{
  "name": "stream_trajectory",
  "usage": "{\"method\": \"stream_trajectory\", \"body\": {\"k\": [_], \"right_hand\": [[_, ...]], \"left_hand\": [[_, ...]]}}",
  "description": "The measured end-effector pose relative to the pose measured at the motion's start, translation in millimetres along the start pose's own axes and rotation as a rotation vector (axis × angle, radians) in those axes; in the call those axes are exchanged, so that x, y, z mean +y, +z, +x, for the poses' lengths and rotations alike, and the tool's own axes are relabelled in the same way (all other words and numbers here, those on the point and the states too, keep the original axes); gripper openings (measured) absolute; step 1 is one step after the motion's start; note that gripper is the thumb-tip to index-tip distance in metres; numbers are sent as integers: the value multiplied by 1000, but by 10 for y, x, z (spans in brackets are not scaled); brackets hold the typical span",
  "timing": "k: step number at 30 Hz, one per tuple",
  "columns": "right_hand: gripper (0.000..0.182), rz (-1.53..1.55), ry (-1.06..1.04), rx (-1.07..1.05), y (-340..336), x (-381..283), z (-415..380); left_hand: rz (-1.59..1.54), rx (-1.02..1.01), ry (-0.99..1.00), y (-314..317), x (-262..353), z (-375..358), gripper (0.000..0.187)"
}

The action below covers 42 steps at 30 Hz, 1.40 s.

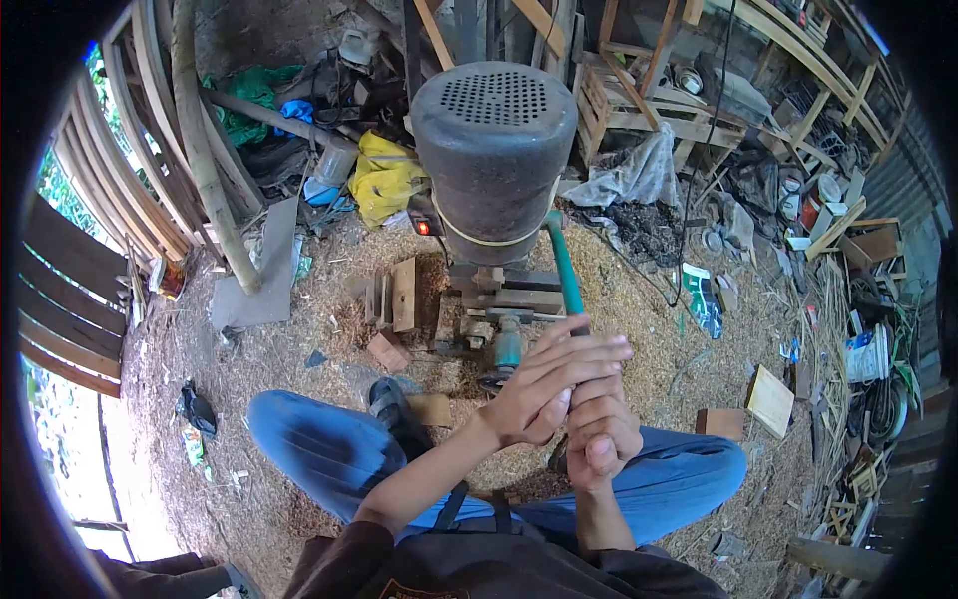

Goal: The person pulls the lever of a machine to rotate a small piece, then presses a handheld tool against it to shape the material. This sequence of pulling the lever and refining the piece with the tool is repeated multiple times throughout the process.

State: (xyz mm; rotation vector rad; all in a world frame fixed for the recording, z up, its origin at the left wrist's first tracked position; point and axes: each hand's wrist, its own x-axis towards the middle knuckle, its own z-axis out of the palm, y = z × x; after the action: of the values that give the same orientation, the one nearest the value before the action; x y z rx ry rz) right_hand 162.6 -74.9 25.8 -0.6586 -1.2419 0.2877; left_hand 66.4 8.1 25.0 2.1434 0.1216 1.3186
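Green and slim, a rod [567,270] slants from beside the dark drum [494,165] to our left hand [544,394], its fingers stretched across our half-curled right hand [603,431] — the two touch, and we cannot tell whether either grips the rod. Wood pieces [404,296] lie on shavings [639,295] ahead of our legs [324,434].

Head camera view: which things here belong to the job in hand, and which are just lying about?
Probably part of the job:
green rod-shaped lever, its near end at the left hand and right hand
black cylindrical machine with perforated top

Probably just lying about:
crumpled yellow sheet
pale rectangular wooden board
green-and-white printed packet
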Motion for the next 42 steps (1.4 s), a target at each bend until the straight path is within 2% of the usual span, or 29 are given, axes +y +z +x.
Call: {"method": "stream_trajectory", "body": {"k": [2, 4, 11, 13, 30, 34, 42], "right_hand": [[33, -17, 2, 7, 20, -1, 14], [49, -63, 14, 47, 62, -19, 9], [48, -49, -36, 55, 26, 20, -93], [34, -27, -29, 10, -20, 49, -119], [34, -20, -57, -34, -66, 143, -301], [40, -58, -93, -11, -44, 155, -313], [39, -43, -84, 10, -31, 171, -387]], "left_hand": [[-180, 48, -7, 66, -57, -44, 40], [-185, 71, -13, 89, -53, -87, 40], [-225, 157, -18, 265, -150, -260, 37], [-232, 173, -17, 287, -155, -275, 38], [-244, 183, 6, 394, -274, -497, 43], [-200, 156, -7, 426, -291, -587, 42], [-189, 158, -37, 491, -288, -687, 37]]}}
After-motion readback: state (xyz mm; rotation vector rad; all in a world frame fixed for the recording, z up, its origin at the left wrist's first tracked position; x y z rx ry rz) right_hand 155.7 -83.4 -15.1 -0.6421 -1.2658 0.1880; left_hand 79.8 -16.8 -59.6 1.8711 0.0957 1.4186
